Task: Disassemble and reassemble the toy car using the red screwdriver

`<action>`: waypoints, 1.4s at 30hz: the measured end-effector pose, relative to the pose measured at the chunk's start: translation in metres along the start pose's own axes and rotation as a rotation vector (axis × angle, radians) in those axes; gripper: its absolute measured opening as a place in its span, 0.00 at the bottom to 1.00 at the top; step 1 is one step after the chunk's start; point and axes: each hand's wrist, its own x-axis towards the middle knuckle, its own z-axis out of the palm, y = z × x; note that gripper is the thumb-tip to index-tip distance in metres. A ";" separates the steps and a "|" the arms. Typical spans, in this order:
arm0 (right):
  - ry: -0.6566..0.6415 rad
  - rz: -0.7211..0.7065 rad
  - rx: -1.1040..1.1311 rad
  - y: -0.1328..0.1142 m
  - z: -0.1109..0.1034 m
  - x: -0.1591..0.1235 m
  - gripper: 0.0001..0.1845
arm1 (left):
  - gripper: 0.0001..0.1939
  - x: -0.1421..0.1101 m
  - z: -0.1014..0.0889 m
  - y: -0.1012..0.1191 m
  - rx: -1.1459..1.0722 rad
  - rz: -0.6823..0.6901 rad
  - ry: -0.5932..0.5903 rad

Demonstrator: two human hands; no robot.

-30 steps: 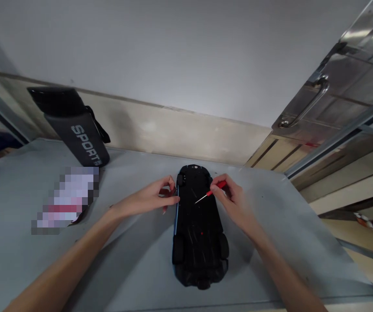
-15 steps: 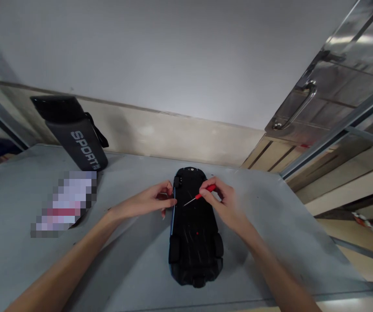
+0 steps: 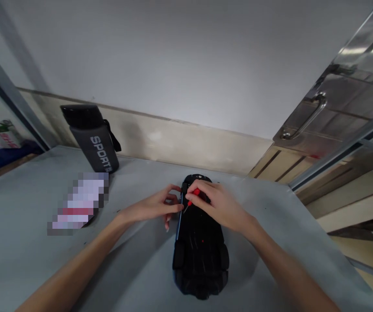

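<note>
A black toy car (image 3: 199,247) lies upside down on the grey table (image 3: 27,242), wheels up, its far end toward the wall. My right hand (image 3: 217,206) is closed on a small red-handled screwdriver (image 3: 192,196), its thin metal tip pointing down-left onto the car's underside near the left edge. My left hand (image 3: 155,207) rests against the car's left side by the far wheel, fingers curled and pinched at the edge; whether it holds anything is hidden.
A dark bottle (image 3: 92,139) marked SPORT stands at the back left by the wall. A flat blurred-out item (image 3: 79,201) lies in front of it. The table's right edge drops off beside a metal door with a handle (image 3: 303,117).
My right hand has moved left over the car's far end, bringing the screwdriver tip close to my left fingers. The left hand has stayed at the car's side. The view has shifted slightly.
</note>
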 end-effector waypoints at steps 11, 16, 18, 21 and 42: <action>-0.013 -0.038 -0.029 0.003 0.000 0.004 0.11 | 0.34 -0.001 0.003 0.001 -0.050 -0.037 -0.031; -0.016 -0.059 -0.074 0.001 0.001 0.003 0.10 | 0.34 0.000 0.003 0.001 -0.068 -0.078 -0.039; -0.022 -0.073 -0.088 0.000 0.001 0.002 0.10 | 0.33 -0.001 0.004 0.003 -0.070 -0.086 -0.037; -0.032 -0.099 -0.111 -0.002 0.001 0.002 0.09 | 0.31 -0.003 0.005 0.005 -0.071 -0.085 -0.041; -0.046 -0.123 -0.352 -0.018 0.003 -0.002 0.07 | 0.30 -0.004 0.004 0.000 -0.012 -0.048 -0.099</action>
